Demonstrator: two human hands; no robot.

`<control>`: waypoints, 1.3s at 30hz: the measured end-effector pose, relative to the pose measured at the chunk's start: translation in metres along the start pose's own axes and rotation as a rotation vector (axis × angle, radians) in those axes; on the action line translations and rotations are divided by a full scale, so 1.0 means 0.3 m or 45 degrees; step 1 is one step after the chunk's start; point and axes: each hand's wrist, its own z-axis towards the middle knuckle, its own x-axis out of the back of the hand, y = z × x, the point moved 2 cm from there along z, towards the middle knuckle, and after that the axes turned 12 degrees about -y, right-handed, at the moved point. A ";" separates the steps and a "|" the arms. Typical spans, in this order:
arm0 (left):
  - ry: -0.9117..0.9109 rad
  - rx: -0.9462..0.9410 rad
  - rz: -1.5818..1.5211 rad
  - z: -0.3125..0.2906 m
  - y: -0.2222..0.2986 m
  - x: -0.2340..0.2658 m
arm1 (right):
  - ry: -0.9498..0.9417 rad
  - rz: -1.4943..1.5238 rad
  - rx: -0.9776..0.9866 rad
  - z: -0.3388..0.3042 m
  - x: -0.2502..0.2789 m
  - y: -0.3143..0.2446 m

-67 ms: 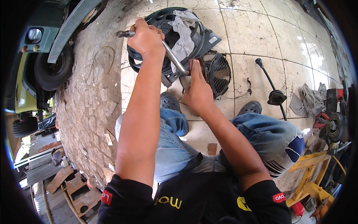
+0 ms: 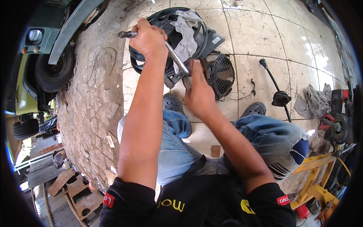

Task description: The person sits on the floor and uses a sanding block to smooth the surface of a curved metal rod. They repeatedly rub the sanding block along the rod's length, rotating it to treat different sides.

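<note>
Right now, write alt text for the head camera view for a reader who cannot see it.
Seen from above, a crouching person's left hand grips a metal bar angled down toward the right hand, which is pressed at its lower end over a black radiator fan on a cracked tile floor. A grey rag drapes a black fan shroud behind.

Hardly any change is seen. The right hand (image 2: 198, 92) has been shifted very slightly nearer along the metal bar (image 2: 174, 57), its fingers now laid over the bar's near end. The left hand (image 2: 149, 39) is kept clenched round the far end, moved only marginally.
</note>
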 end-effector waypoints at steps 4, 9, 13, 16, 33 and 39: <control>0.028 0.024 -0.052 0.020 -0.013 0.024 | -0.037 0.005 0.034 -0.017 0.007 -0.058; 0.013 -0.003 -0.011 0.034 -0.008 0.004 | 0.056 -0.006 0.090 0.017 0.005 -0.051; 0.029 0.024 -0.019 0.037 -0.010 0.007 | 0.008 -0.020 0.013 0.052 0.026 -0.001; 0.077 -0.002 0.028 0.032 -0.006 0.012 | 0.059 0.006 -0.010 0.040 0.051 -0.004; 0.018 0.049 -0.023 0.030 -0.006 0.027 | -0.055 -0.070 -0.031 -0.018 -0.025 -0.052; -0.051 -0.004 0.031 0.002 -0.001 -0.008 | 0.021 -0.036 0.027 0.028 0.010 0.014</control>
